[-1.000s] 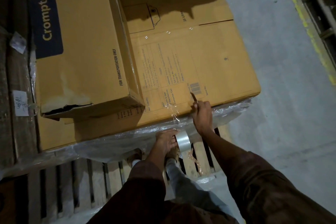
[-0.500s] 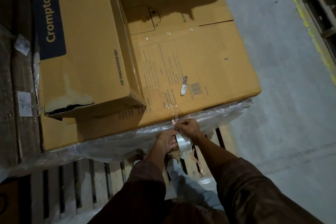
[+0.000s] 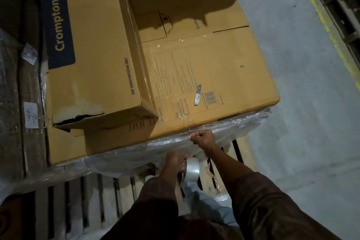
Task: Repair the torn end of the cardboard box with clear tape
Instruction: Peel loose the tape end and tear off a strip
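A dim storage area is seen from above, looking down at stacked boxes on a wooden pallet (image 3: 93,198). At the far left, a small white paper tag (image 3: 32,116) with handwritten numbers, too small to be read surely, is fixed to dark wrapped goods. Beside it, a long cardboard box (image 3: 91,48) is laid on top of a larger one; a dark blue panel on it is printed "Crompton", and "FOR TRANSPORTATION ONLY" is printed along its side. Its near end (image 3: 78,120) is torn open, a dark gap being shown under the lifted flap. The large box (image 3: 224,68) underneath carries a printed table with "Net Quantity", "MRP" and "Consumer Care", a barcode, and "25 Litre" farther back. A small knife (image 3: 197,94) is laid on this box just beside the barcode. Clear plastic wrap (image 3: 136,154) is draped over the near edge.

Lower centre, a roll of clear tape (image 3: 192,168) is held by the left hand (image 3: 175,162), its fingers curled round the roll. The right hand (image 3: 202,139) is closed in a fist at the box edge, with the pulled tape end pinched in it. A grey concrete floor (image 3: 302,122) with a yellow line is seen at the right.

Compared with half a second earlier, the right hand has been raised away from the roll, so that more tape is drawn out; the knife is unmoved.
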`<act>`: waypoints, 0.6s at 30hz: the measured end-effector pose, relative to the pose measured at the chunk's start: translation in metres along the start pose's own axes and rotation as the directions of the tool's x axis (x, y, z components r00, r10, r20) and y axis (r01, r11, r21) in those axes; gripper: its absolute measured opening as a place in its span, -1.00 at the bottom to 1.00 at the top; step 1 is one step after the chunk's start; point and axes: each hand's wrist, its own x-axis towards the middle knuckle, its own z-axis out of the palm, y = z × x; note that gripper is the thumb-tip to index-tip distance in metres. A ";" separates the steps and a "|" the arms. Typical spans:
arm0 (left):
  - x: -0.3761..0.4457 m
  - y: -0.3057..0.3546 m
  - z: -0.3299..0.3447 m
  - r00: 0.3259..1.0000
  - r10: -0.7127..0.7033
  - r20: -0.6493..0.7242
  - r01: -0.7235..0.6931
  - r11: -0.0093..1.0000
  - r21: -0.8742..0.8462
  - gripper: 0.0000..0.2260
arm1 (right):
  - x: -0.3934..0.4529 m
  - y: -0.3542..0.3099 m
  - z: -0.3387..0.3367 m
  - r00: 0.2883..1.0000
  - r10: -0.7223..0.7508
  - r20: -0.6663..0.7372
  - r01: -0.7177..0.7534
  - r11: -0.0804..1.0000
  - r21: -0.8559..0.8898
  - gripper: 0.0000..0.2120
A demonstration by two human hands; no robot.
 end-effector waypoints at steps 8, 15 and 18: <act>-0.060 0.087 -0.011 0.915 0.390 -0.103 -0.209 0.676 0.707 -0.74 | -0.004 -0.008 0.002 0.997 0.075 -0.030 -0.076 0.996 -0.055 -0.91; -0.151 0.209 -0.001 0.571 0.821 0.005 -0.640 0.441 0.629 -0.94 | -0.005 -0.009 0.005 0.996 0.085 -0.040 -0.087 0.995 -0.043 -0.86; -0.147 0.225 0.014 0.244 0.970 -0.017 -0.669 0.182 0.720 -0.86 | -0.004 -0.005 0.008 0.995 0.089 -0.042 -0.091 0.995 -0.037 -0.81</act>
